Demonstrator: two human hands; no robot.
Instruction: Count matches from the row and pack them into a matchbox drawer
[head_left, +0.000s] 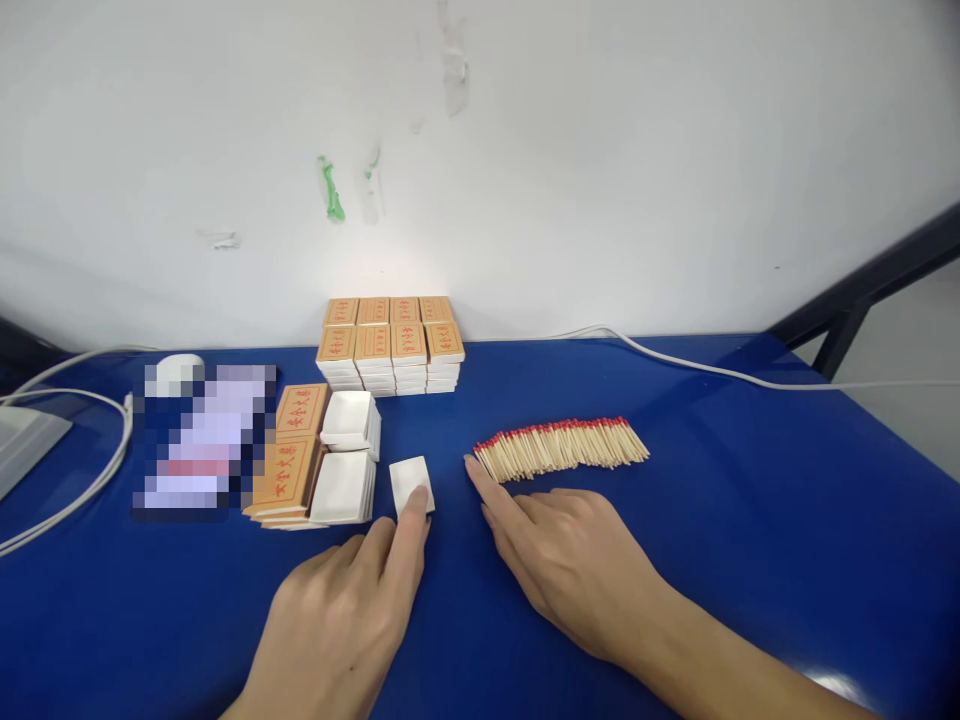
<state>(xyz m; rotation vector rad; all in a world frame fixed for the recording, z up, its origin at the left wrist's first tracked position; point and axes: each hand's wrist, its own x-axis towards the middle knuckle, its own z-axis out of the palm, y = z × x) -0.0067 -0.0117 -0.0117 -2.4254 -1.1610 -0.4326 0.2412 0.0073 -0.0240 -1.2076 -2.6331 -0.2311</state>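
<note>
My left hand [341, 610] has its index finger on the near right corner of a small white matchbox tray [406, 477], which lies on the blue table. The thumb is mostly hidden beside that finger. My right hand [566, 560] has its index finger stretched out at the left end of a row of red-tipped matches [562, 447]. Its thumb is apart below the finger, and nothing shows between them. Left of the single tray stand stacked white trays [343, 485] and stacked orange matchbox sleeves [289, 470] with red characters.
Closed matchboxes [409, 340] are stacked in rows against the white wall [562, 180]. A blurred phone-like object [210, 440] and a white rounded item [180, 372] lie at the left. White cables [690, 367] cross the blue table [750, 520].
</note>
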